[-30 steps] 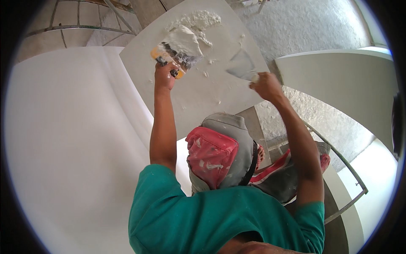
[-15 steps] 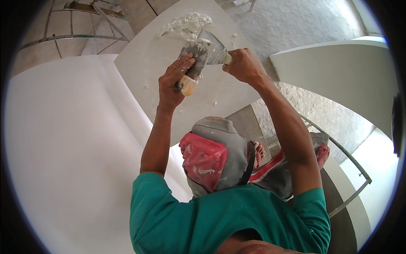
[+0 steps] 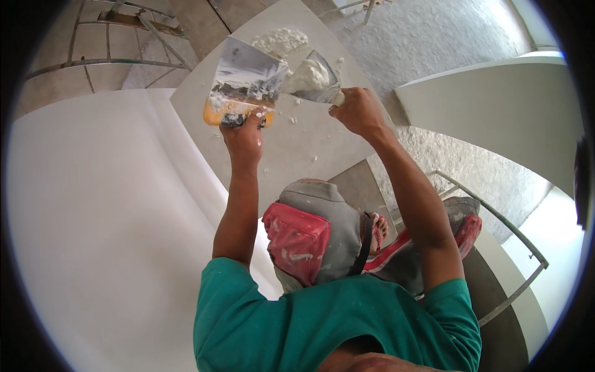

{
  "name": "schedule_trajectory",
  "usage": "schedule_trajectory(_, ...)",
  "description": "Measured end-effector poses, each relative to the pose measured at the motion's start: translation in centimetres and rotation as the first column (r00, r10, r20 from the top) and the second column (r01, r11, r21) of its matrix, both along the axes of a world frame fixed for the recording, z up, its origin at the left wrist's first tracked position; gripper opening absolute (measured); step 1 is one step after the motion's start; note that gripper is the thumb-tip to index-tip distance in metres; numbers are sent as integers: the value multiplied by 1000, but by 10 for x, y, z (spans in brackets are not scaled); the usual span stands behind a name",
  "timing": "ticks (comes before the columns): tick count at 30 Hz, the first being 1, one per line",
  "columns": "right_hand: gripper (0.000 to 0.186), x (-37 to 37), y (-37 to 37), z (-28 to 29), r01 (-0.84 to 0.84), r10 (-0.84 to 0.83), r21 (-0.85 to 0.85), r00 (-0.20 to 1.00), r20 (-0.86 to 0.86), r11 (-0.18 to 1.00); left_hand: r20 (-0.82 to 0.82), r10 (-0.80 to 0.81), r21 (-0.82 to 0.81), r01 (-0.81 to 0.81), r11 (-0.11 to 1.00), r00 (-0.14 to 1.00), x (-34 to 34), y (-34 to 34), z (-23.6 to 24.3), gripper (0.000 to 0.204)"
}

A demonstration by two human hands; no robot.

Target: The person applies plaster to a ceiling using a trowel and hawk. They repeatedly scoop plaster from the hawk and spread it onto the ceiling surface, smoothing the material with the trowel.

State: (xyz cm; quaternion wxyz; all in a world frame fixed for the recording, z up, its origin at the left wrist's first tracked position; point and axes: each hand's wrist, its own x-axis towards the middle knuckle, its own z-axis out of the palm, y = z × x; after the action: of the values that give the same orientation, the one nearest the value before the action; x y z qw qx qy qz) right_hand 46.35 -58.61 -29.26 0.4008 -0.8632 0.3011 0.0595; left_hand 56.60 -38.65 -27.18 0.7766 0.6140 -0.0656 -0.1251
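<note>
My left hand [image 3: 245,137] grips a wide putty knife [image 3: 246,68] by its yellow and black handle, with the broad metal blade turned flat to view and smeared with white paste. In my right hand [image 3: 359,113] is a smaller putty knife [image 3: 326,94], held by the handle. A lump of white plaster [image 3: 309,75] sits on its blade, close beside the wide blade's right edge. Under both tools lies a pale board [image 3: 297,146] dotted with small crumbs. Beyond the knives a heap of wet plaster [image 3: 280,41] rests on the board.
A large smooth white surface [image 3: 105,217] curves along the left. Metal scaffold bars [image 3: 108,61] stand at the far left, and another metal frame [image 3: 514,232] is at the right. A curved grey panel [image 3: 489,105] lies right of the board. My knee [image 3: 297,235] is bent below it.
My left hand has turned the wide putty knife so its broad face shows, shifting left from the smaller blade. The smaller knife now shows a lump of plaster on it.
</note>
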Motion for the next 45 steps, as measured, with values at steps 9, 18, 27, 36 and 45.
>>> schedule_trajectory(9,28,-3,-31,-4,82,-88,43,987,135,996,239,-561,828,136,545,792,48,31,-49,27)
schedule_trajectory(18,23,-92,-57,-11,101,-100,-117,995,11,988,-461,-27,162,114,980,887,-53,132,-167,35)
schedule_trajectory(27,21,-110,-48,16,164,-164,-13,984,-72,986,-618,78,28,-78,997,783,-86,118,-197,36)
schedule_trajectory(36,18,-120,-45,26,242,-244,-31,964,-102,970,-470,156,-21,-188,982,869,17,-26,-214,37)
schedule_trajectory(45,17,-125,-56,-2,102,-106,-156,994,-18,982,-409,49,-201,-142,969,911,54,-41,-209,48)
